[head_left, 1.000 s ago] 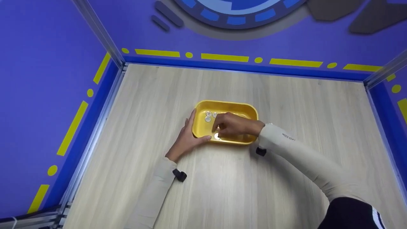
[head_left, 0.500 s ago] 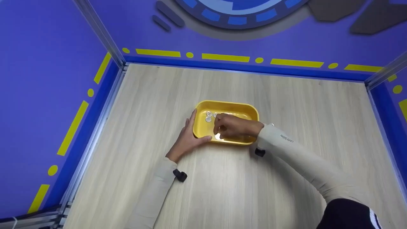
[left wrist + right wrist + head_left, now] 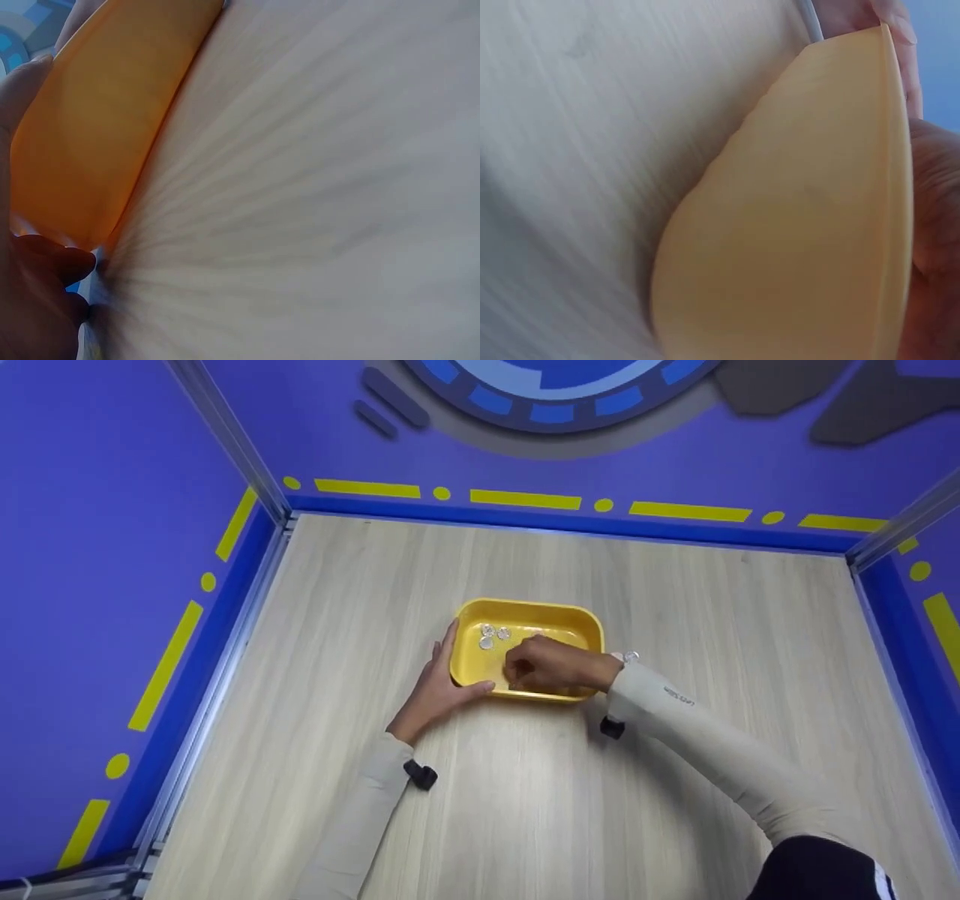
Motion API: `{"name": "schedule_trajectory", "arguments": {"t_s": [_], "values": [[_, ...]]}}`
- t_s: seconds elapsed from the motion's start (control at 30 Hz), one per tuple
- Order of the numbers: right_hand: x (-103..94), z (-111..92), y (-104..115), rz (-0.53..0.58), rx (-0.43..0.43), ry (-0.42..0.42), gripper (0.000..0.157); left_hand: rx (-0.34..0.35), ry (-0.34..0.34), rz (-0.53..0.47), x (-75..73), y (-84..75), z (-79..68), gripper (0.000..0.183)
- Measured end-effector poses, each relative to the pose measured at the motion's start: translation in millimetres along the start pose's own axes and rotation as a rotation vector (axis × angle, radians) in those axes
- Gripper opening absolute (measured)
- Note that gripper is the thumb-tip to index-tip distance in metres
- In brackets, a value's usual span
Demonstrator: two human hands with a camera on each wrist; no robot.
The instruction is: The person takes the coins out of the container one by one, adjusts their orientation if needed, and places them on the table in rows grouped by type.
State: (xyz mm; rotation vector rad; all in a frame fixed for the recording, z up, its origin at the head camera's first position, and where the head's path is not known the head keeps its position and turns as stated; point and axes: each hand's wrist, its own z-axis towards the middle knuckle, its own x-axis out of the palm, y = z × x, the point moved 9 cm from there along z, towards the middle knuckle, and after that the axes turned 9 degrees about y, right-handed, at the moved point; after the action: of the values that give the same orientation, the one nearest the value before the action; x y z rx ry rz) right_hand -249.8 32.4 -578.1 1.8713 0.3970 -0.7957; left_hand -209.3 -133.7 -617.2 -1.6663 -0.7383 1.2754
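A yellow tray rests on the table, its left end gripped by my left hand, thumb on the front rim and fingers along the left side. In the left wrist view that thumb lies at the rim of the tray. Inside the tray, three silver coins lie together towards the back left. My right hand reaches in over the right rim with curled fingers pointing down at the floor near the front wall. A coin there is mostly hidden by the fingertips. The right wrist view shows chiefly the tray's outer wall.
Another silver disc lies on the wooden table right of the tray, beside the right wrist. Blue-purple panels with yellow dashes stand along the back and sides.
The right fingers have closed over the pale coin near the front wall, which showed before. The hand sits slightly lower, uncovering the third coin at the back. The left hand keeps its grip.
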Motion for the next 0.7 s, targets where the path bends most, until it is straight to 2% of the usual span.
{"name": "schedule_trajectory", "arguments": {"t_s": [0.13, 0.27, 0.53, 0.7], "values": [[-2.9, -10.9, -8.2, 0.123, 0.043, -0.016, 0.007, 0.004, 0.004, 0.004, -0.2, -1.2, -0.5, 0.132], [-14.2, -27.8, -13.1, 0.199, 0.074, -0.093, 0.008, 0.007, 0.001, 0.004, -0.4, -2.1, -0.1, 0.132], [-38.1, -66.9, -15.8, 0.249, 0.088, -0.247, 0.006, 0.016, -0.001, 0.003, -0.4, -2.7, 1.0, 0.133], [-45.2, -87.9, -19.2, 0.266, 0.137, -0.295, 0.004, 0.006, -0.002, -0.003, -0.8, -0.2, -0.1, 0.134]]}}
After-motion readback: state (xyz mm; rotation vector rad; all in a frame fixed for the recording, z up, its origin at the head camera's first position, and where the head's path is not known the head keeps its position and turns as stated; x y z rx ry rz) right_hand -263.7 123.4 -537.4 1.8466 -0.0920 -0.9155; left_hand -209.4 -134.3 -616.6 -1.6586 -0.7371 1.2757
